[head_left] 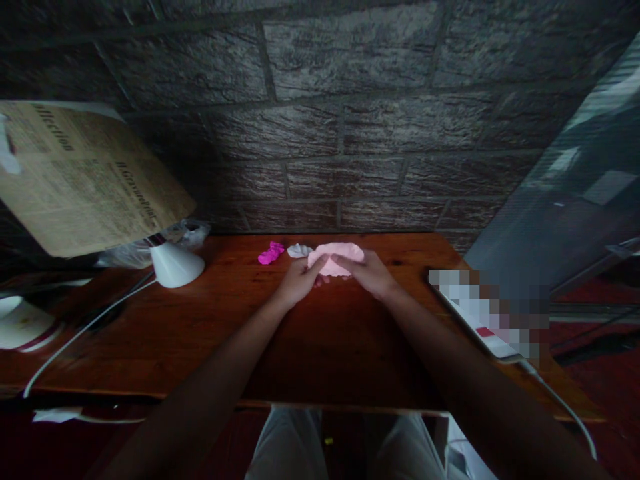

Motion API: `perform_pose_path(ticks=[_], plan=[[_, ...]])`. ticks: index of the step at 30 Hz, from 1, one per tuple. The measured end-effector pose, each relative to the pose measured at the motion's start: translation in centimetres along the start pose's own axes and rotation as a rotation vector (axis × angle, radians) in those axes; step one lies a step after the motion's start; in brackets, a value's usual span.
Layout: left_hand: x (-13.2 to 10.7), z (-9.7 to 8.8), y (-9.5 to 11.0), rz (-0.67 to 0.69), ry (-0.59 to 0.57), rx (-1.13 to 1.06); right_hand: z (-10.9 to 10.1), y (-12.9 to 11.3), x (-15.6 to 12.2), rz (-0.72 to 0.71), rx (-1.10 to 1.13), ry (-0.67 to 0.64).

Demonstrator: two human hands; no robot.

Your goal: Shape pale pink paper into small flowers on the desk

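Note:
A pale pink soft piece of cloth [336, 257] lies on the wooden table [310, 333] near its far edge. My left hand [299, 280] grips its left end with curled fingers. My right hand [367, 272] pinches its right side, thumb and fingers closed on the fabric. Just left of it lie a small white cloth item [299, 250] and a bright magenta one [271, 253], both untouched.
A white lamp base [176, 264] with a cable stands at the left, under a newspaper-print shade [85, 177]. A clear plastic bag [187, 233] lies behind it. A flat white device [480, 313] with a cable rests at the right edge. A brick wall backs the table.

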State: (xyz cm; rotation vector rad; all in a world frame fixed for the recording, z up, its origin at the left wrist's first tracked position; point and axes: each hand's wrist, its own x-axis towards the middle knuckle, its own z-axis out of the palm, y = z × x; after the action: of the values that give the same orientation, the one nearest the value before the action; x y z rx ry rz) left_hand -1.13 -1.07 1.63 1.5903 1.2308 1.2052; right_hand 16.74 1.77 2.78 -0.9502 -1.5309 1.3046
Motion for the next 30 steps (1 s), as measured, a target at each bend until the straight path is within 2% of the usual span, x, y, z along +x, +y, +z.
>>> perform_pose_path(ticks=[5, 8, 12, 15, 19, 23, 30], plan=[[-0.2, -0.4, 0.1, 0.110, -0.026, 0.176, 0.0, 0.0, 0.2, -0.041, 0.012, -0.006], [-0.2, -0.3, -0.1, 0.122, 0.016, 0.188, 0.2, 0.2, 0.2, -0.029, 0.026, 0.012], [0.0, 0.0, -0.2, 0.124, 0.129, 0.065, 0.2, 0.3, 0.3, 0.012, 0.024, 0.090], [0.2, 0.0, -0.3, 0.052, 0.170, -0.074, 0.1, 0.4, 0.4, 0.018, 0.020, 0.144], [0.4, 0.1, -0.3, -0.004, 0.214, -0.199, 0.1, 0.7, 0.5, 0.038, -0.007, 0.130], [0.5, 0.0, -0.4, 0.080, 0.205, -0.196, 0.2, 1.1, 0.5, -0.024, -0.101, 0.069], [0.5, -0.1, -0.7, 0.044, 0.170, -0.201, 0.1, 0.7, 0.2, -0.182, -0.419, 0.157]])
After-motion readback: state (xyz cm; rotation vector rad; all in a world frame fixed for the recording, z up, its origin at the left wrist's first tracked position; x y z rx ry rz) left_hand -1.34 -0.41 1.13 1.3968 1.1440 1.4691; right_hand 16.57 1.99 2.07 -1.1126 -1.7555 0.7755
